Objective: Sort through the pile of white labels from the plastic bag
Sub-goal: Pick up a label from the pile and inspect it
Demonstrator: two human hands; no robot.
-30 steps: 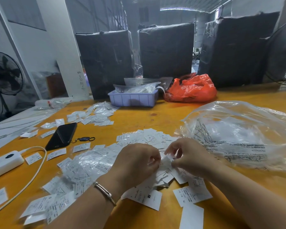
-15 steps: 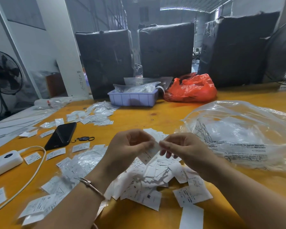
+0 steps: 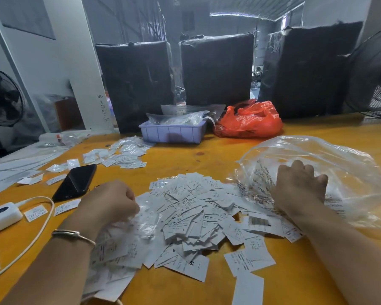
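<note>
Head view, read from the left: a white charger [image 3: 2,213] with its cable [image 3: 43,225] lies on the yellow table [image 3: 207,155], then a dark phone [image 3: 75,182], with a few stray labels scattered around them. Next comes our left hand [image 3: 110,202], its grip curled together at the left edge of the pile of white labels [image 3: 194,219]; the fingertips are turned under, so we cannot tell whether they pinch a label or the thin clear film lying there, or hold nothing. The pile itself is spread loosely across the middle of the table, between the two hands, with size letters such as S, M and XL showing on some pieces. Further right, our right hand [image 3: 299,188] rests on the near edge of the clear plastic bag [image 3: 339,172], fingers bent over the crumpled plastic; whether they actually grasp it we cannot tell. Behind, well apart from the pile, stand a lilac tray [image 3: 174,133] and an orange bag [image 3: 249,121].

To do this step well, we judge it best to steady the bag with the right hand so it does not slide into the pile, and to draw labels off the left edge one at a time. The pieces look light and slippery, so a fingertip pinch should work better than a scoop, and reading the size letter before setting a label aside keeps the groups clean. We should keep sorted labels clear of the strays by the phone
</note>
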